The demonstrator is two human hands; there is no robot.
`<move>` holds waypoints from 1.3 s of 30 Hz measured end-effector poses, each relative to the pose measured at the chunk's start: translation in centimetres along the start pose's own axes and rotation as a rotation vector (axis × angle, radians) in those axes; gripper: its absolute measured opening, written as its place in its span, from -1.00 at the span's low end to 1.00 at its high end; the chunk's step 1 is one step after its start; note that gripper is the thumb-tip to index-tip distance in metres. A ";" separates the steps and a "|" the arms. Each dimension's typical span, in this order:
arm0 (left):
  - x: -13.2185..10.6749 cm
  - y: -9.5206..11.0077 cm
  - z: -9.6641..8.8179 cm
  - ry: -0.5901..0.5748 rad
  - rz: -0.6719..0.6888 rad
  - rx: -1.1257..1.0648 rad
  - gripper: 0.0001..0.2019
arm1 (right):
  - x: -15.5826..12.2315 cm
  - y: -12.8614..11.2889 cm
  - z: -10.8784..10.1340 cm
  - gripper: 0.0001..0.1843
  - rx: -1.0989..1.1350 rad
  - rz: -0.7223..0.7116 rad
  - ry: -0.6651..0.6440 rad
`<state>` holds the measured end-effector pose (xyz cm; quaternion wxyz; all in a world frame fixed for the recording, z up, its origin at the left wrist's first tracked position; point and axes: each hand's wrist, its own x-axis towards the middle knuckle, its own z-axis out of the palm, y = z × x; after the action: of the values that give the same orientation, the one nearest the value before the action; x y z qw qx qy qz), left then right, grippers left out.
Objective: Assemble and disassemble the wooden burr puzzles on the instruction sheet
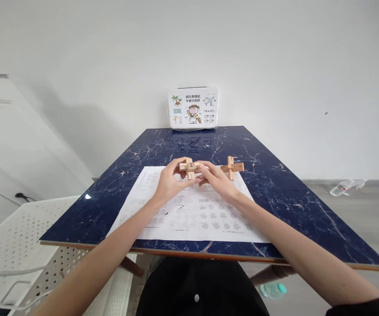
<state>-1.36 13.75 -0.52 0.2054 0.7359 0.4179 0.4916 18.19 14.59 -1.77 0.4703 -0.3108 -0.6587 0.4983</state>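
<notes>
Left hand and right hand pinch a numbered wooden burr puzzle toward the printed diagram sheet's twelve o'clock; another wooden cross sits at its three. Seemingly mid-adjustment, any next shift calls for steady fingertips.

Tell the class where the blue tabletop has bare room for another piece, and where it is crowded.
Bare tabletop borders the printed sheet on its left and right, and lies between the sheet and the white case. It is crowded at the sheet's far edge: left hand and right hand hold one wooden puzzle, with a second wooden puzzle close by.
</notes>
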 end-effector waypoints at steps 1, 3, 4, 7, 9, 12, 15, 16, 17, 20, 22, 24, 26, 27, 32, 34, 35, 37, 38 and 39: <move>0.0 0.0 0.0 -0.012 -0.012 -0.027 -0.32 | 0.0 0.1 -0.1 -0.50 -0.062 -0.041 0.032; 0.0 -0.1 0.0 -0.040 -0.026 -0.065 -0.30 | -0.1 0.1 -0.2 -0.53 -0.190 -0.099 0.076; 0.0 -0.1 0.0 -0.050 -0.028 -0.074 -0.30 | -0.2 0.1 -0.2 -0.53 -0.241 -0.110 0.086; 0.0 -0.2 -0.1 -0.070 -0.024 -0.074 -0.28 | -0.4 -0.1 -0.3 -0.46 -0.282 -0.074 0.083; 0.0 -0.1 -0.2 -0.087 -0.020 -0.061 -0.25 | -0.4 -0.3 -0.3 -0.43 -0.231 -0.025 0.061; 0.0 0.0 -0.3 -0.118 -0.033 -0.043 -0.24 | -0.3 -0.3 -0.2 -0.41 -0.134 0.044 0.027; 0.2 0.1 -0.3 -0.161 -0.076 -0.049 -0.27 | -0.1 -0.2 -0.1 -0.42 -0.024 0.131 0.016; 0.2 0.0 -0.3 -0.169 -0.096 -0.058 -0.28 | -0.1 -0.1 -0.1 -0.43 0.027 0.175 0.033; 0.3 -0.1 -0.2 -0.170 -0.119 -0.066 -0.27 | 0.0 -0.1 -0.1 -0.45 0.087 0.225 0.062; 0.5 -0.5 -0.1 -0.135 -0.193 -0.072 -0.22 | 0.3 0.2 -0.3 -0.51 0.292 0.363 0.198; 0.5 -0.9 0.0 -0.105 -0.230 -0.058 -0.26 | 0.5 0.4 -0.7 -0.57 0.439 0.409 0.276; 0.5 -1.3 0.1 -0.086 -0.245 -0.045 -0.32 | 0.7 0.6 -1.0 -0.64 0.587 0.438 0.315; 0.5 -1.5 0.2 -0.086 -0.247 -0.036 -0.38 | 0.9 0.6 -1.2 -0.68 0.722 0.482 0.312; 0.4 -1.7 0.3 -0.092 -0.245 -0.028 -0.40 | 0.9 0.5 -1.2 -0.68 0.772 0.508 0.301; 0.4 -1.8 0.2 -0.113 -0.217 0.027 -0.53 | 1.0 0.3 -1.2 -0.66 0.855 0.556 0.273; 0.4 -1.7 0.2 -0.116 -0.190 0.049 -0.57 | 0.9 0.1 -1.1 -0.68 0.816 0.554 0.241; 0.4 -1.6 0.2 -0.126 -0.175 0.070 -0.60 | 0.9 0.1 -1.1 -0.70 0.785 0.559 0.217; 0.2 -1.5 0.2 -0.179 -0.145 0.142 -0.69 | 0.6 -0.1 -0.8 -0.76 0.692 0.559 0.140; 0.1 -1.4 0.2 -0.229 -0.118 0.196 -0.74 | 0.4 -0.1 -0.6 -0.78 0.629 0.545 0.088; -0.1 -1.4 0.2 -0.288 -0.079 0.261 -0.79 | 0.2 -0.1 -0.4 -0.78 0.558 0.519 0.030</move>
<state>-1.80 14.47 -1.60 0.1852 0.8022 0.4726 0.3144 18.46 14.85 -1.58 0.4046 -0.3344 -0.3900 0.7566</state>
